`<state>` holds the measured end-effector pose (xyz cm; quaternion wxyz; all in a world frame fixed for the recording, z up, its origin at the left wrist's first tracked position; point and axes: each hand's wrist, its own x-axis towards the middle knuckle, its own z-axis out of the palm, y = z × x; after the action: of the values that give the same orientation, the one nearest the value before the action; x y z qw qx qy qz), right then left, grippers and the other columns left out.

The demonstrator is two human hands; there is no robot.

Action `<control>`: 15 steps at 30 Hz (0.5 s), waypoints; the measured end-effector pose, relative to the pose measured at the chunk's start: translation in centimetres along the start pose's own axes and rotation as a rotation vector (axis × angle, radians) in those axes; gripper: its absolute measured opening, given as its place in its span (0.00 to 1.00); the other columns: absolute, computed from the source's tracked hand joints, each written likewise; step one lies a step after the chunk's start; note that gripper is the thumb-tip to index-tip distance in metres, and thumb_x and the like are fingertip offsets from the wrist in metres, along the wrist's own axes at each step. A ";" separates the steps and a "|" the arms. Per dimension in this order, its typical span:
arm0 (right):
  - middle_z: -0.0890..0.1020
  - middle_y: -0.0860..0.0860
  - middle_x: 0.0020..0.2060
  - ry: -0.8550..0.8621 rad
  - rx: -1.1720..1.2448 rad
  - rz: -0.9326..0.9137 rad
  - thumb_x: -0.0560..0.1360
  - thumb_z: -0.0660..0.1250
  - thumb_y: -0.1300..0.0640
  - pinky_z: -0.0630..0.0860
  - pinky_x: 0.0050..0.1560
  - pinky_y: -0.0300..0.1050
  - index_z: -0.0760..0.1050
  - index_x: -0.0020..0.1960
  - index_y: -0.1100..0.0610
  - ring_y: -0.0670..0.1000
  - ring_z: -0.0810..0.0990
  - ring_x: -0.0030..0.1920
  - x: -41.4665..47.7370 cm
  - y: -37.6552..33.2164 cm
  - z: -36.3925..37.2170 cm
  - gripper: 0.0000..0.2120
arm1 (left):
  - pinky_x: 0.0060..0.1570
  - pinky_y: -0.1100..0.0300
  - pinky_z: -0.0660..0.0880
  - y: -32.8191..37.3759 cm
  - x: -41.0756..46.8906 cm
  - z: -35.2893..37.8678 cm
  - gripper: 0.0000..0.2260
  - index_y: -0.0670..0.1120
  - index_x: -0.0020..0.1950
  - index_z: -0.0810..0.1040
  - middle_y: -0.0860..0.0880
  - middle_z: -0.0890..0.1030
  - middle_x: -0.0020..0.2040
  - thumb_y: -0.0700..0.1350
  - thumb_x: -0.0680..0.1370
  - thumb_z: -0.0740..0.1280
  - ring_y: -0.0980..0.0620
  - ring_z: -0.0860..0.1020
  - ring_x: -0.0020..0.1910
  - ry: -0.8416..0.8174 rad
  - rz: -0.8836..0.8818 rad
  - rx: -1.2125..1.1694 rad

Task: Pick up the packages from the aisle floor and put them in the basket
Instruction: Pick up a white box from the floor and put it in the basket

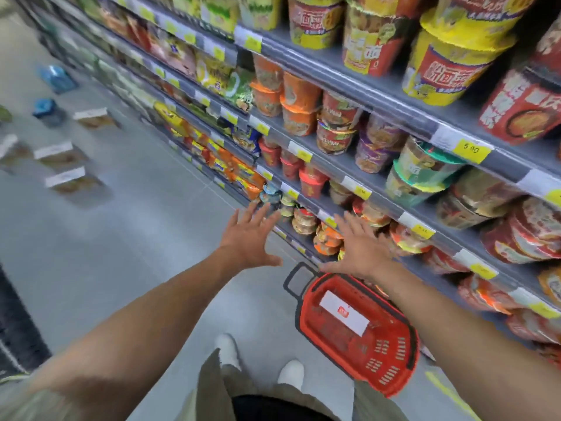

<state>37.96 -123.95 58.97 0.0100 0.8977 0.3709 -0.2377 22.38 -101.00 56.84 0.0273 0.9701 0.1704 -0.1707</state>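
Left hand (pixel 247 238) and right hand (pixel 361 250) splayed, empty, above the red basket (pixel 394 369); packages (pixel 73 180) lie well beyond the basket, awaiting collection, apparently none yet picked.

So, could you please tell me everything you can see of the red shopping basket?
The red basket looks like moulded plastic, with slotted walls and a dark grey handle at its far end. It stands upright on the grey floor beside the stocked shelves, with a white flat item inside. Nothing grips it.
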 end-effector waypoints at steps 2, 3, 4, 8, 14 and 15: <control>0.43 0.46 0.83 -0.010 -0.045 -0.090 0.62 0.72 0.23 0.57 0.75 0.72 0.37 0.82 0.42 0.54 0.44 0.82 1.5 -3.7 0.0 0.64 | 0.79 0.39 0.45 -3.2 -2.3 1.3 0.55 0.57 0.83 0.41 0.51 0.42 0.84 0.80 0.66 0.62 0.44 0.42 0.82 0.020 -0.087 -0.035; 0.43 0.46 0.83 -0.013 -0.059 -0.129 0.61 0.72 0.23 0.57 0.75 0.73 0.38 0.83 0.43 0.54 0.45 0.82 2.1 -5.4 0.1 0.64 | 0.79 0.39 0.45 -4.6 -3.4 1.9 0.55 0.57 0.83 0.42 0.51 0.44 0.84 0.80 0.66 0.62 0.44 0.42 0.82 0.028 -0.121 -0.051; 0.44 0.46 0.83 -0.016 -0.078 -0.162 0.61 0.72 0.23 0.57 0.74 0.73 0.39 0.83 0.44 0.54 0.46 0.82 2.7 -7.1 0.2 0.64 | 0.79 0.39 0.45 -5.9 -4.5 2.5 0.55 0.57 0.83 0.43 0.50 0.44 0.84 0.80 0.66 0.63 0.44 0.43 0.82 0.035 -0.149 -0.066; 0.47 0.49 0.83 -0.032 -0.166 -0.299 0.60 0.71 0.22 0.56 0.76 0.70 0.41 0.83 0.45 0.56 0.49 0.82 4.5 -15.7 1.3 0.64 | 0.79 0.39 0.48 -12.2 -9.4 5.3 0.55 0.57 0.83 0.44 0.50 0.46 0.84 0.79 0.65 0.64 0.44 0.46 0.83 0.039 -0.270 -0.134; 0.48 0.48 0.83 -0.085 -0.222 -0.454 0.60 0.71 0.22 0.57 0.75 0.71 0.44 0.83 0.45 0.54 0.48 0.82 5.3 -29.0 4.2 0.63 | 0.79 0.39 0.49 -21.0 -17.1 9.2 0.55 0.55 0.83 0.44 0.50 0.47 0.84 0.79 0.66 0.64 0.44 0.45 0.83 0.019 -0.415 -0.191; 0.48 0.48 0.83 -0.079 -0.239 -0.475 0.60 0.70 0.21 0.56 0.75 0.71 0.44 0.83 0.44 0.54 0.48 0.82 5.3 -31.2 4.6 0.63 | 0.79 0.40 0.50 -22.6 -18.4 9.8 0.54 0.55 0.83 0.44 0.50 0.47 0.84 0.78 0.67 0.64 0.45 0.45 0.83 0.016 -0.436 -0.204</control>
<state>18.38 -98.75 57.56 0.0744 0.7680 0.5958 -0.2229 -4.67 -86.75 54.02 0.0864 0.9039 0.3923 -0.1467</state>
